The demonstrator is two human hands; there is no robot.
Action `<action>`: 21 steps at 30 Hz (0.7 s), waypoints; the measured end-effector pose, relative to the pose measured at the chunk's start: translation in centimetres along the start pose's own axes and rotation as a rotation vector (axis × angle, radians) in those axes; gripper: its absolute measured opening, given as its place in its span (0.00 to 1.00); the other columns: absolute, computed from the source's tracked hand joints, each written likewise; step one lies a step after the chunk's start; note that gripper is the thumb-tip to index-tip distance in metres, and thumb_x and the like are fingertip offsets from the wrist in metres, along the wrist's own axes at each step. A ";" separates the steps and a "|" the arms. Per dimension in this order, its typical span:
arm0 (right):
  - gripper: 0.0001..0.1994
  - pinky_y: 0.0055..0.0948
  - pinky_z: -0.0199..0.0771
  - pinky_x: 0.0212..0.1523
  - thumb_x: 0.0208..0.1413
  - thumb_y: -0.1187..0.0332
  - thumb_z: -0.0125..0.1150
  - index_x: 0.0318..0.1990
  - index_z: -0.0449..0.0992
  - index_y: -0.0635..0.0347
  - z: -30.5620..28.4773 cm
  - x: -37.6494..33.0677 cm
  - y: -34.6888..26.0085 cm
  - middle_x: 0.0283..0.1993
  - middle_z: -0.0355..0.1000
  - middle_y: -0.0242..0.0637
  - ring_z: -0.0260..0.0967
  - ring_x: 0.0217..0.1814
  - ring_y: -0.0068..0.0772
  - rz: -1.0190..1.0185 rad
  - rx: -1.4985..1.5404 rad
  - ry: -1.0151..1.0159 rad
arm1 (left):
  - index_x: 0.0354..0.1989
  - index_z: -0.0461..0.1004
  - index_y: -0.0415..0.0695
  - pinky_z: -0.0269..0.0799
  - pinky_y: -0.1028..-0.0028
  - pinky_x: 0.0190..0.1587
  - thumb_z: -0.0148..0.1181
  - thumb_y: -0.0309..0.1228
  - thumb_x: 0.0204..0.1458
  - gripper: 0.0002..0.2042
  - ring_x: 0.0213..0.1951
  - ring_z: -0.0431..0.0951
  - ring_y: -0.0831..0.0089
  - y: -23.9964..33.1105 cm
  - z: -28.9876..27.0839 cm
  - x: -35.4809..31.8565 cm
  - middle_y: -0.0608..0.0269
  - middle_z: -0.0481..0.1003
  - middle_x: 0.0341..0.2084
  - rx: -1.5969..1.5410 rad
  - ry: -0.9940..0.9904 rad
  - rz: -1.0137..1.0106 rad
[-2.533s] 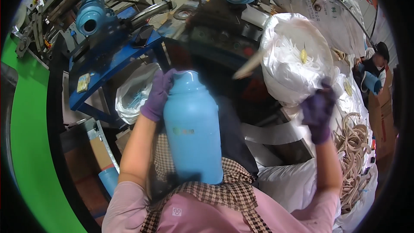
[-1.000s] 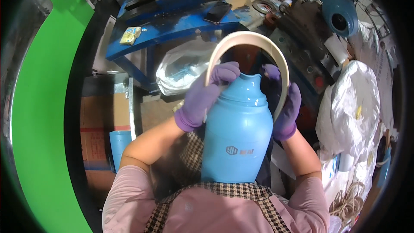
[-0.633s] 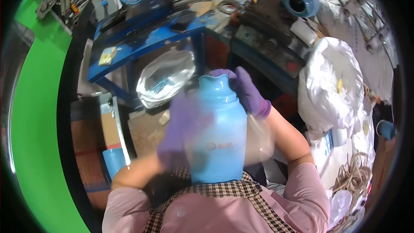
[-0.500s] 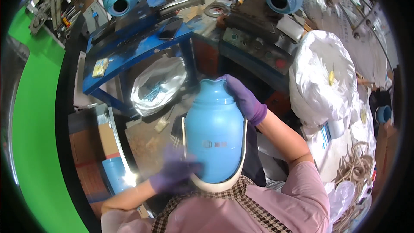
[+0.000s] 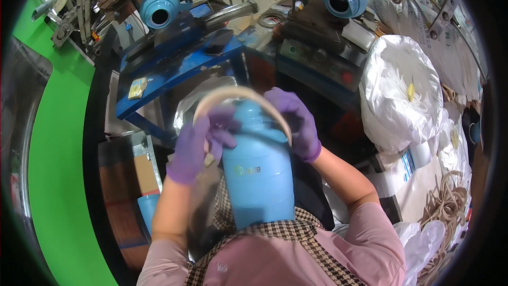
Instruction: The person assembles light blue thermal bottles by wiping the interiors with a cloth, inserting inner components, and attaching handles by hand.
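Note:
A light-blue thermos jug (image 5: 259, 190) stands upright against my front, its base near my checked apron. Its cream carrying handle (image 5: 235, 91) arches up over the neck, slightly blurred. My left hand (image 5: 190, 145), in a purple glove, is at the handle's left side, with bent fingers across it and tips close to the jug's shoulder. My right hand (image 5: 300, 127), also gloved in purple, is curled at the right of the neck, behind the handle's right end. Part of its fingers is hidden there.
A blue bench (image 5: 180, 82) and a machine with a button panel (image 5: 312, 55) stand ahead, each bearing a blue jug body. A white sack (image 5: 394, 111) of pale strips is at the right, above coiled cord (image 5: 442, 201). Another blue piece (image 5: 148, 209) lies by my left arm.
The handle has swung from below the jug's base up over its neck. My left hand has risen from the base to the shoulder, and the jug now shows more upright.

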State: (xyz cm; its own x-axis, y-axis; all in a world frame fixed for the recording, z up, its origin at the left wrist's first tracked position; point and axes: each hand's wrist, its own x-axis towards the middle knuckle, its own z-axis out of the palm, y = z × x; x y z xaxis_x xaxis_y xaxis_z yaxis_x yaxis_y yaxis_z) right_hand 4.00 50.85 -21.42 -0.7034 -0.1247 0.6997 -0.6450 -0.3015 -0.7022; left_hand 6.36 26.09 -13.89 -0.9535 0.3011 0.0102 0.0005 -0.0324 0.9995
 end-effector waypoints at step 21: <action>0.15 0.17 0.75 0.31 0.56 0.67 0.64 0.48 0.77 0.67 1.2 6.1 -5.8 0.37 0.77 0.34 0.75 0.32 0.21 0.798 0.257 0.050 | 0.57 0.73 0.34 0.76 0.72 0.55 0.53 0.36 0.64 0.19 0.52 0.79 0.69 -8.8 -0.2 9.4 0.52 0.76 0.50 -0.298 -0.387 -0.084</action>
State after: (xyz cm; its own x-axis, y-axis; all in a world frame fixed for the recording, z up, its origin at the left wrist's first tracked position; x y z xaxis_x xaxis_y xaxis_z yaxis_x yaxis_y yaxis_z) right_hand 3.76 50.72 -12.90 -0.9363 -0.3513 -0.0049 0.1352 -0.3475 -0.9279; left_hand -2.70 29.05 -22.64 -0.7645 0.6446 -0.0028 -0.2115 -0.2468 0.9457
